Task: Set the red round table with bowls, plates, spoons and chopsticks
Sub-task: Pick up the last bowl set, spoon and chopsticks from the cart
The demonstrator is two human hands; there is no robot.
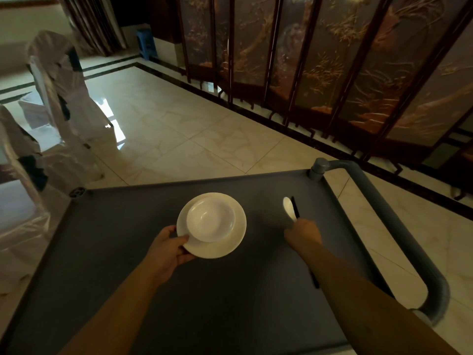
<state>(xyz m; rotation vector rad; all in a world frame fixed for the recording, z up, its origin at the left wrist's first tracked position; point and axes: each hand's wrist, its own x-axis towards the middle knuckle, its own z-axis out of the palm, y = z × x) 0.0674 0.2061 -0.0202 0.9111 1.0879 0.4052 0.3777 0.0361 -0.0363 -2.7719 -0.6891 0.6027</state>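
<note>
Gripping the near-left rim of a white plate (220, 248) with the left hand (167, 248), thumb curled over the top edge, fingers tucked beneath. Carrying a white bowl (210, 219) on that plate, set off-centre toward the far-left side, upright, its inside bare. Holding the pair above the dark grey top of a service cart (128, 252), roughly mid-tray; whether the plate touches the tray, impossible to tell from this angle.

Over on the right, closed in a fist around two things at once: right hand (303, 233), knuckles up, clamped on a white spoon (289, 208) and black chopsticks (295, 207). Spoon bowl poking out beyond the fingers, pointing away; chopstick tips lying just beside it on its right, touching or nearly so. Other end of the chopsticks showing dark under the forearm, nearer the body. Plate and spoon well apart, with bare tray between the two hands.

Further out, the raised lip of the cart, then its grey tubular handle (399, 226) curving round the right side. Beyond that, glossy cream floor tiles (179, 129) with a dark border strip. On the left, chairs in pale covers (64, 98), loosely draped. At the back, a dark wooden folding screen (332, 60) with carved panels, standing on small feet, and a blue stool (146, 43) in the far corner.
</note>
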